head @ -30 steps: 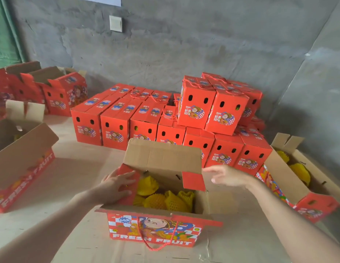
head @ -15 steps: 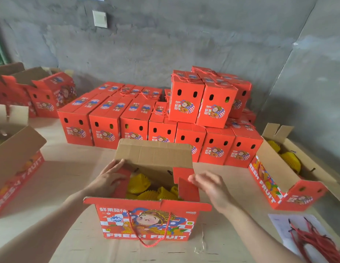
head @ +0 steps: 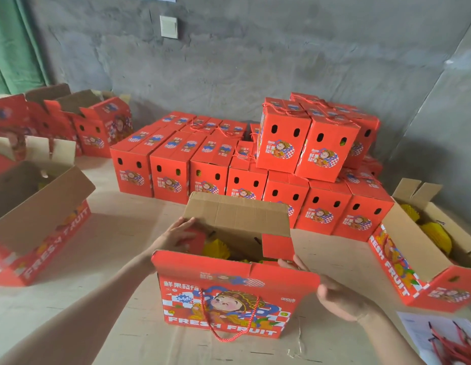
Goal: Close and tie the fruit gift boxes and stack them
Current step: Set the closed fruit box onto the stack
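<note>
Left carton: a red printed cardboard box (head: pixel 39 219) lies with its brown flaps open, apparently awaiting closure.
Left hand: the left hand (head: pixel 174 237) has its grip spread, fingers laid on the red left side flap (head: pixel 196 237), pressing it inward so that it lies under the main flaps.
Box in work: the red "FRESH FRUIT" gift box (head: pixel 237 299) stands centre front and unclosed, its red cord handle (head: pixel 226 322) hanging down the near face.
Contents: yellow net-wrapped fruit (head: pixel 216 246) shows inside.
Rear flap: the plain brown cardboard rear flap (head: pixel 237 214) stands upright.
Right hand: the right hand (head: pixel 337 299) has a pinching grip on the right end of the red front flap (head: pixel 229 270), fingers behind and thumb at the corner, judged ready to fold it over.
Finished stock: closed red boxes (head: pixel 281 167) are stacked in two tiers against the wall beyond.
Right carton: another open red box (head: pixel 413 259) holds yellow fruit.
Ties: red cords (head: pixel 452 343) lie on a white sheet at near right, within reach for tying.
</note>
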{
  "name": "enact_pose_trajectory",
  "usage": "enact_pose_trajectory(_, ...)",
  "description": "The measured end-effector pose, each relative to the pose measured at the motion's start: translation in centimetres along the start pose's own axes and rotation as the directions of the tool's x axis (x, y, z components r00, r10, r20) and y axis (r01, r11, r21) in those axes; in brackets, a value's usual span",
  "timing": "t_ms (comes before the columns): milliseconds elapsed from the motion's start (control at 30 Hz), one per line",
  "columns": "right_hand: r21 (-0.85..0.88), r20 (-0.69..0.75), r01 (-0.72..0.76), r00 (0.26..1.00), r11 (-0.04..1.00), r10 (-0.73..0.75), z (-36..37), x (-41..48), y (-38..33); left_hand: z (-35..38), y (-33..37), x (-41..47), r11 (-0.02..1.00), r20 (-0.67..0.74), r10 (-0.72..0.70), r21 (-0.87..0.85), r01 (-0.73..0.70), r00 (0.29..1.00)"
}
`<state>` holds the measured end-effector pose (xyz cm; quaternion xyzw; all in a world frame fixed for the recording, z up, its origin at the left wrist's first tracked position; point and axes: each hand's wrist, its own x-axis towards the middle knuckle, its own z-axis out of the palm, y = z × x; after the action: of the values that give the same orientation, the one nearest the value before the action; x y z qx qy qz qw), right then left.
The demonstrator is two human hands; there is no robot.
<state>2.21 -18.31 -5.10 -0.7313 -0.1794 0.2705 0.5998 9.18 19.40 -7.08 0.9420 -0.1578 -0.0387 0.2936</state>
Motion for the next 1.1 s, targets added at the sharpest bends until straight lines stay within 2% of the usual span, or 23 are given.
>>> enact_pose_trajectory(67,-0.076,-0.156,-0.008,0.988,0.997,-0.004,0.7,0.8,-0.3,0.4,-0.1,-0.6,0.970,-0.055,-0.025,-0.244,0.011,0.998)
enact_pose_trajectory(100,-0.085,-0.264,0.000,0.964,0.996,-0.023,1.2,1.4,-0.1,0.6,-0.2,-1.1,0.915,-0.086,-0.044,-0.403,0.005,0.995)
enact_pose_trajectory(167,-0.070,-0.506,0.071,0.857,0.995,-0.096,2.4,2.7,0.2,1.1,-0.4,-2.0,0.825,-0.145,-0.060,-0.564,-0.032,0.988)
enact_pose_trajectory(233,-0.160,-0.659,0.153,0.719,0.975,-0.221,3.8,3.6,0.3,0.9,0.0,-2.7,0.824,-0.193,-0.074,-0.564,-0.049,0.978)
enact_pose_trajectory(267,-0.272,-0.687,0.150,0.662,0.950,-0.301,4.5,4.1,0.3,0.5,0.0,-2.8,0.812,-0.180,-0.074,-0.581,-0.045,0.981)
enact_pose_trajectory(333,-0.526,-0.673,0.076,0.572,0.847,-0.469,5.5,4.8,0.8,-0.2,-0.1,-2.7,0.699,-0.155,-0.101,-0.714,-0.040,0.983)
enact_pose_trajectory(367,-0.612,-0.648,0.037,0.548,0.790,-0.528,5.8,5.0,1.2,-0.4,0.1,-2.6,0.656,-0.156,-0.117,-0.753,-0.042,0.981)
enact_pose_trajectory(433,-0.676,-0.619,-0.022,0.559,0.737,-0.551,5.9,5.3,1.6,-0.3,1.0,-2.9,0.656,-0.185,-0.148,-0.754,-0.043,0.971)
enact_pose_trajectory(500,-0.741,-0.577,-0.060,0.565,0.668,-0.590,5.8,5.3,1.5,1.0,1.0,-3.1,0.811,-0.300,-0.180,-0.585,-0.032,0.937)
enact_pose_trajectory(567,-0.803,-0.535,-0.095,0.552,0.588,-0.640,5.8,5.3,1.2,2.1,1.2,-3.2,0.956,-0.466,-0.094,-0.289,-0.051,0.880)
enact_pose_trajectory(633,-0.821,-0.520,-0.113,0.550,0.559,-0.653,5.8,5.3,1.1,2.1,1.7,-3.2,0.993,-0.562,0.061,-0.050,-0.108,0.825)
enact_pose_trajectory(700,-0.830,-0.511,-0.124,0.561,0.544,-0.651,5.8,5.2,1.2,1.9,1.8,-3.3,0.985,-0.598,0.174,0.092,-0.149,0.783)
enact_pose_trajectory(767,-0.837,-0.501,-0.130,0.574,0.532,-0.648,5.8,5.1,1.2,1.8,2.0,-3.4,0.973,-0.595,0.230,0.167,-0.162,0.770)
enact_pose_trajectory(933,-0.833,-0.505,-0.162,0.611,0.529,-0.610,5.7,5.3,1.2,1.7,2.3,-3.2,0.969,-0.572,0.227,0.210,-0.127,0.788)
enact_pose_trajectory(1100,-0.843,-0.501,-0.201,0.628,0.499,-0.595,5.5,5.5,1.0,1.3,2.6,-3.1,0.972,-0.499,0.204,0.209,-0.112,0.842)
